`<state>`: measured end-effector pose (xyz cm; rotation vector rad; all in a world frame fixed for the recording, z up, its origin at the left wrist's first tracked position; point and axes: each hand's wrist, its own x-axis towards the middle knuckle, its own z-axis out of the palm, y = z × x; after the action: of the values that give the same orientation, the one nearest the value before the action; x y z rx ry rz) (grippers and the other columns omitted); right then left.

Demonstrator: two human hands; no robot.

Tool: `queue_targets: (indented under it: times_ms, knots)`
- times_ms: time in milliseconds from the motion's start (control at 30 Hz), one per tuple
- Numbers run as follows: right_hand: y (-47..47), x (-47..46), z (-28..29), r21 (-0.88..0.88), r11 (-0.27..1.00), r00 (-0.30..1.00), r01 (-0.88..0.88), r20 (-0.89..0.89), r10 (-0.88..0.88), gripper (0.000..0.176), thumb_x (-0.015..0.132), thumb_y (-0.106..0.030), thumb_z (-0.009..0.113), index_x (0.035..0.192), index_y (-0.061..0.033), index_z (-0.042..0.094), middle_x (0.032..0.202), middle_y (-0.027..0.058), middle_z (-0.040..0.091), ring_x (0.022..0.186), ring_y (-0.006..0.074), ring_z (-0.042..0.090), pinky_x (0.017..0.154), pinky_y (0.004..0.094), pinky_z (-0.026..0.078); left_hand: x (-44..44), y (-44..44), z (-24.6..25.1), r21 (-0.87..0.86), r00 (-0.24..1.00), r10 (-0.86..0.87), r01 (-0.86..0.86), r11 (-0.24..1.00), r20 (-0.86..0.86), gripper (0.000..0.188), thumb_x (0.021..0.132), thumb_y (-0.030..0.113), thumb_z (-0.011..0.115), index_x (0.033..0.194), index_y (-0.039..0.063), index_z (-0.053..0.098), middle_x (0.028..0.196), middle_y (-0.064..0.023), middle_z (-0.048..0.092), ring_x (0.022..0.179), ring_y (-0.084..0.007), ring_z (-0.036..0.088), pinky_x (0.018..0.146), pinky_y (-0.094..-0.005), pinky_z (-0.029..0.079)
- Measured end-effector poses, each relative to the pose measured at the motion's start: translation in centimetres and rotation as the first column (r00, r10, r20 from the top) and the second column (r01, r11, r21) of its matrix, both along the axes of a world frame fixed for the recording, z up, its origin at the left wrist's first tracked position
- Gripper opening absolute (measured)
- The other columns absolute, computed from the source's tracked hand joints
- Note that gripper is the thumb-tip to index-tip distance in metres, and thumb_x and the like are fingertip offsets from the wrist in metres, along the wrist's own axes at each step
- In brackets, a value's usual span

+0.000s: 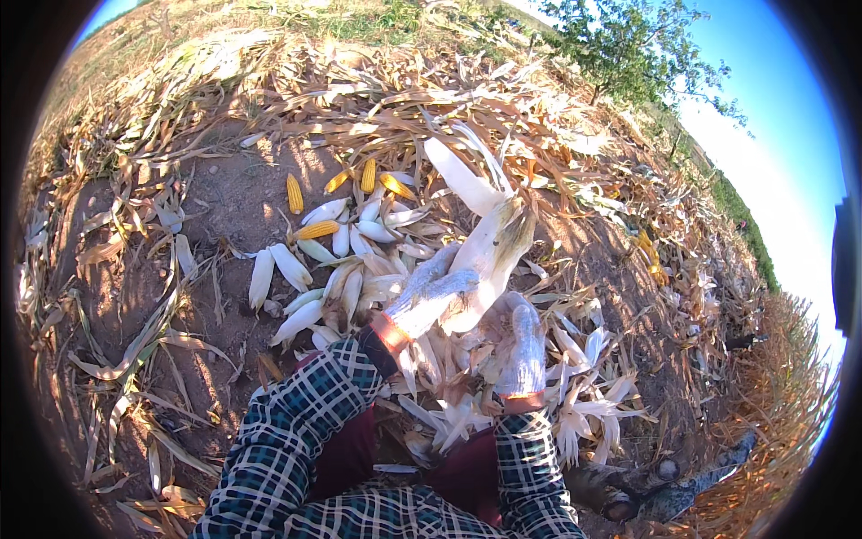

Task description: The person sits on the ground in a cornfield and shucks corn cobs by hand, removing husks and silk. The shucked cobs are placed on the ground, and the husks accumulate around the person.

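A large corn ear in a pale husk (495,252) stands tilted before me, with brown silk near its top and loose husk leaves (465,176) spreading upward. My left hand (431,290), in a white knit glove with an orange cuff, is closed around its left side, thumb across the husk. My right hand (522,343), gloved the same way, is curled at the lower right end of the ear. Its fingertips are hidden and blurred, so its grip is unclear. Stripped husks (458,418) lie beneath both hands.
Several ears in pale husks (296,320) lie left of my hands. Bare yellow cobs, including one cob (318,230), lie beyond them. More yellow cobs (650,256) lie at the right. Cut logs (663,488) sit at lower right. Dry stalks (323,101) cover the ground behind.
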<state>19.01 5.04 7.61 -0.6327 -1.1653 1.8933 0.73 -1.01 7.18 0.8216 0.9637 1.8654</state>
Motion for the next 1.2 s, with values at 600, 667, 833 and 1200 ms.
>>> queue_targets:
  times_ms: [600, 667, 833, 1200]
  knots:
    - [-0.2, -3.3, -2.4, 0.833, 0.539, 0.622, -0.123, 0.488, -0.612, 0.081, 0.068, -0.048, 0.085, 0.130, -0.0041, 0.056, 0.117, 0.0207, 0.066, 0.102, 0.0381, 0.065, 0.086, 0.0432, 0.053, 1.5, 2.2, 0.3, -0.291, 0.925, 0.067, -0.186, 0.938, -0.374, 0.047, 0.089, 0.030, 0.073, 0.123, 0.002, 0.058, 0.111, -0.0076, 0.066, 0.100, -0.0144, 0.060, 0.087, -0.0300, 0.050]
    - [-0.5, -2.9, -1.8, 0.793, 0.584, 0.645, -0.174, 0.540, -0.541, 0.082, 0.069, -0.040, 0.087, 0.134, -0.0036, 0.054, 0.123, 0.0188, 0.064, 0.109, 0.0340, 0.065, 0.092, 0.0398, 0.052, 1.2, 2.4, -0.7, -0.292, 0.957, 0.087, -0.170, 0.941, -0.278, 0.036, 0.093, 0.026, 0.067, 0.118, 0.002, 0.062, 0.106, -0.0059, 0.067, 0.096, -0.0136, 0.060, 0.084, -0.0299, 0.050]
    - [-0.1, -1.6, -0.1, 0.403, 0.914, 0.947, -0.057, 0.311, -0.078, 0.079, 0.084, -0.043, 0.076, 0.140, 0.0045, 0.046, 0.132, 0.0160, 0.058, 0.119, 0.0215, 0.056, 0.099, 0.0347, 0.047, 1.6, 1.8, -1.8, -0.049, 0.983, 0.185, -0.185, 0.982, 0.010, 0.023, 0.100, 0.019, 0.055, 0.110, 0.001, 0.066, 0.096, -0.0007, 0.066, 0.087, -0.0099, 0.057, 0.077, -0.0287, 0.048]
    - [-0.8, -1.7, 0.7, 0.136, 0.968, 0.957, -0.210, 0.232, 0.175, 0.062, 0.089, -0.027, 0.072, 0.140, 0.0017, 0.050, 0.128, 0.0089, 0.060, 0.114, 0.0169, 0.058, 0.096, 0.0299, 0.048, 0.2, 1.0, -1.6, -0.006, 0.991, 0.099, -0.100, 0.995, -0.093, 0.025, 0.097, 0.020, 0.063, 0.110, 0.000, 0.067, 0.103, -0.0023, 0.069, 0.088, -0.0109, 0.061, 0.079, -0.0298, 0.050]
